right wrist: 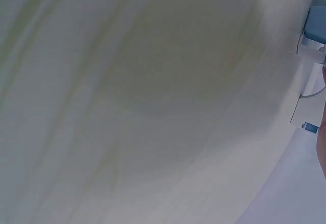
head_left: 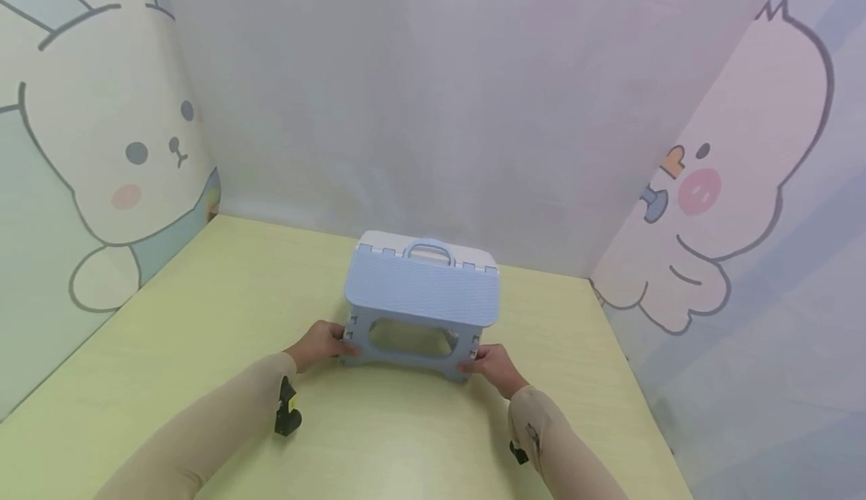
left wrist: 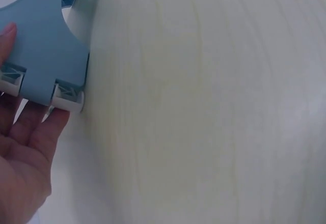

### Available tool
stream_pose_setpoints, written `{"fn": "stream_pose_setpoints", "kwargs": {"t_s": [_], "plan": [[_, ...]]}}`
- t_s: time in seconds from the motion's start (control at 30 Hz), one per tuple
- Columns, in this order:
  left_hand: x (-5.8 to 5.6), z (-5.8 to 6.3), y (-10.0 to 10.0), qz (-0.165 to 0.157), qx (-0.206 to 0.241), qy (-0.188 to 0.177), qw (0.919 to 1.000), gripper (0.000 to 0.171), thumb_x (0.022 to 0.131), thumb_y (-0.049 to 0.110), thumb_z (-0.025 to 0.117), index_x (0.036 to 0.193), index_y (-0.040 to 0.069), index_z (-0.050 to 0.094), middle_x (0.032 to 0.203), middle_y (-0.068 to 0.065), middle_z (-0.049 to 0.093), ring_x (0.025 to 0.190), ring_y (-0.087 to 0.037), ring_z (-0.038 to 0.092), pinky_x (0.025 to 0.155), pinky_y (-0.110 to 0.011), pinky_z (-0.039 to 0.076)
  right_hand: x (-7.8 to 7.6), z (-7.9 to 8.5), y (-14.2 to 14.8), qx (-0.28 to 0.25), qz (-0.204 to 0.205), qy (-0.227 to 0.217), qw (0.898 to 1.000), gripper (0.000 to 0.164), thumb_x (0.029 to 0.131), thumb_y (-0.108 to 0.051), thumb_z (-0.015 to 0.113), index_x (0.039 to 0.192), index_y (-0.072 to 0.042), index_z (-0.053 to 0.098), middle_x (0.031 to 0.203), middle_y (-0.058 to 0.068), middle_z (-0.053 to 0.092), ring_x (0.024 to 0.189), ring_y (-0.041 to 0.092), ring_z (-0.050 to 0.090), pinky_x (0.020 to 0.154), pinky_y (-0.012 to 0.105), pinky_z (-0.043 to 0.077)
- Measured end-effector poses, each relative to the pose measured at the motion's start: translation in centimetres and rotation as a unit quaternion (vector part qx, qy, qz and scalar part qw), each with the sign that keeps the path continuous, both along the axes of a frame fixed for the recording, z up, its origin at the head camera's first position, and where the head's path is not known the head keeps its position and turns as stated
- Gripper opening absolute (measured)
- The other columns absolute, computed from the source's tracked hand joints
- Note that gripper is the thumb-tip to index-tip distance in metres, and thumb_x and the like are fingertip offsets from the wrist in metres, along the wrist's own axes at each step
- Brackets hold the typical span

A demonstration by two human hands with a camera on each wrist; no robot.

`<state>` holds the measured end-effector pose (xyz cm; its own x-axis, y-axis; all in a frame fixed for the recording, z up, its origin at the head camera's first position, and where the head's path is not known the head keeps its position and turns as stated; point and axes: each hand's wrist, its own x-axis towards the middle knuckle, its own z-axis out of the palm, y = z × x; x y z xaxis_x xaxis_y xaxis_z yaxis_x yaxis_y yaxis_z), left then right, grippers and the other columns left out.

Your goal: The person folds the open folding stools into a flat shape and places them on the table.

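Observation:
A light blue and white folding step stool [head_left: 422, 283] stands unfolded on the pale yellow table, its carry handle [head_left: 430, 244] at the back edge of the seat. My left hand [head_left: 319, 345] grips the lower left side of its leg panel, thumb on the front face and fingers behind the edge. On the opposite side my right hand [head_left: 498, 368] holds the leg panel low down, thumb also in front. The left wrist view shows the left hand [left wrist: 28, 150] at the white hinge tabs of the blue panel [left wrist: 48, 51]. Only a sliver of the right hand [right wrist: 322, 145] appears in the right wrist view.
The yellow tabletop [head_left: 386, 440] stretches around the stool. Behind it hangs a plain grey-white curtain wall [head_left: 379, 109]. Side walls carry a cartoon rabbit [head_left: 115, 131] on the left and a cartoon duck [head_left: 751, 146] on the right. Each sleeve has a black wrist mount.

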<state>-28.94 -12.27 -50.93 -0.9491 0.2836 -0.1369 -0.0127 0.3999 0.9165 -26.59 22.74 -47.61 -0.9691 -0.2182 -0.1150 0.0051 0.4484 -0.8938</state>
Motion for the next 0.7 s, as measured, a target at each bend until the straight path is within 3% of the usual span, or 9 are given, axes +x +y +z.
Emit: {"fn": "stream_pose_setpoints", "kwargs": {"t_s": [0.13,0.27,0.7], "plan": [[-0.2,-0.1,0.1,0.003,-0.001,-0.002,1.0000,0.040,0.076,0.012,0.079,0.108,-0.009,0.067,0.112,-0.022,0.066,0.103,-0.033,0.064,0.085,-0.043,0.053,-1.2,-2.0,0.7,0.000,-0.010,-0.005,1.000,0.016,0.073,-0.001,0.076,0.084,0.010,0.070,0.094,0.016,0.072,0.092,0.018,0.066,0.087,0.040,0.050],[-0.1,-0.2,0.1,0.006,-0.002,-0.010,0.9999,0.041,0.076,0.013,0.080,0.108,-0.008,0.067,0.113,-0.022,0.066,0.103,-0.032,0.064,0.085,-0.042,0.053,-1.3,-2.4,0.8,0.001,-0.004,-0.003,1.000,0.017,0.073,-0.002,0.077,0.084,0.009,0.070,0.093,0.016,0.072,0.095,0.024,0.066,0.089,0.045,0.049],[0.1,-0.2,0.0,-0.006,0.005,0.007,0.9999,0.039,0.077,0.013,0.079,0.107,-0.009,0.067,0.111,-0.021,0.067,0.101,-0.030,0.064,0.083,-0.043,0.053,-1.4,-2.7,0.8,-0.004,0.002,0.002,1.000,0.018,0.071,-0.001,0.076,0.083,0.011,0.070,0.091,0.016,0.072,0.089,0.014,0.065,0.082,0.033,0.050]]}}
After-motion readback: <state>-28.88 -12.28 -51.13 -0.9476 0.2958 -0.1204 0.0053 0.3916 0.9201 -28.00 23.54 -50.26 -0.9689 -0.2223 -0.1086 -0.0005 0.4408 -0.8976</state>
